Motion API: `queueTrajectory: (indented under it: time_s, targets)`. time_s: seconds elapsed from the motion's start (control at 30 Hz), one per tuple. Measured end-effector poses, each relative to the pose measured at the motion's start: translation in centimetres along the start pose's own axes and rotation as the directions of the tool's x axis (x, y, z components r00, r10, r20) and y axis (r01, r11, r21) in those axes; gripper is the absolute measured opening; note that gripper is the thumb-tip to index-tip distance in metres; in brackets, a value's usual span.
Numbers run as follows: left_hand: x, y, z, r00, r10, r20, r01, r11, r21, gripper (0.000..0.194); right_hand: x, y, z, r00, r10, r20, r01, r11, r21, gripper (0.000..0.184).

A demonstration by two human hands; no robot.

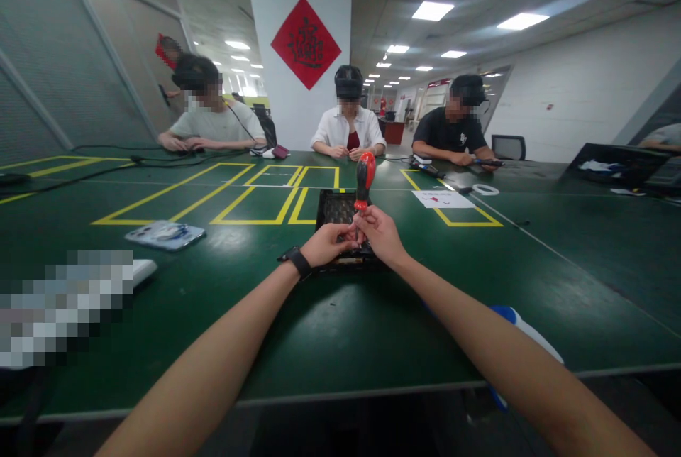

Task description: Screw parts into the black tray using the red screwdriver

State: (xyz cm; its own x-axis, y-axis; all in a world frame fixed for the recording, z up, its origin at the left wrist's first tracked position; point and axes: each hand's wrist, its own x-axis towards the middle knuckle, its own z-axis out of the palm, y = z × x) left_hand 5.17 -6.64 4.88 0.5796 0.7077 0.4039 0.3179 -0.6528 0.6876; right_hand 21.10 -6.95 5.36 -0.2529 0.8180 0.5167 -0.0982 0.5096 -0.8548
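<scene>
A screwdriver (364, 180) with a red and black handle stands nearly upright over a black open case (330, 208). My right hand (384, 235) is closed, its fingers pinching the screwdriver just below the handle. Close beside it, my left hand (325, 245) has thumb and fingers pressed together near the shaft's lower end. What those left fingers pinch is too small to make out. The case lies on the green table under both hands, and they hide part of its inside. The screwdriver's tip is hidden among the fingers.
On the left of the green table (213, 343) lie a phone (164, 234) and a blurred-out light object (69, 304). A white sheet (444, 199) and a tape roll (485, 189) lie right of the case. Several people sit across the table.
</scene>
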Motion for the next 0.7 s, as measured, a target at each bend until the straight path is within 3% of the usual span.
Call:
queueTrajectory:
  time_s: [0.13,0.33,0.53,0.7]
  targets:
    - [0.02,0.04,0.04,1.000,0.002,-0.005,-0.002,1.000,-0.021,0.018,0.09,0.01,-0.14,0.999,0.005,0.035,-0.007,0.999,0.051,0.028]
    - [0.07,-0.22,0.14,0.999,0.030,-0.034,-0.033,0.996,-0.088,0.022,0.02,-0.29,-0.19,1.000,-0.008,-0.024,0.008,1.000,-0.011,0.022]
    - [0.02,-0.06,0.15,0.998,-0.056,-0.042,0.053,0.996,-0.077,0.023,0.08,-0.08,-0.12,0.998,-0.039,-0.039,0.037,0.997,-0.067,0.016]
    - [-0.08,0.11,0.21,0.991,-0.073,-0.108,0.073,0.997,0.000,0.029,0.09,0.16,-0.01,0.999,-0.034,-0.006,0.033,0.999,-0.035,0.015]
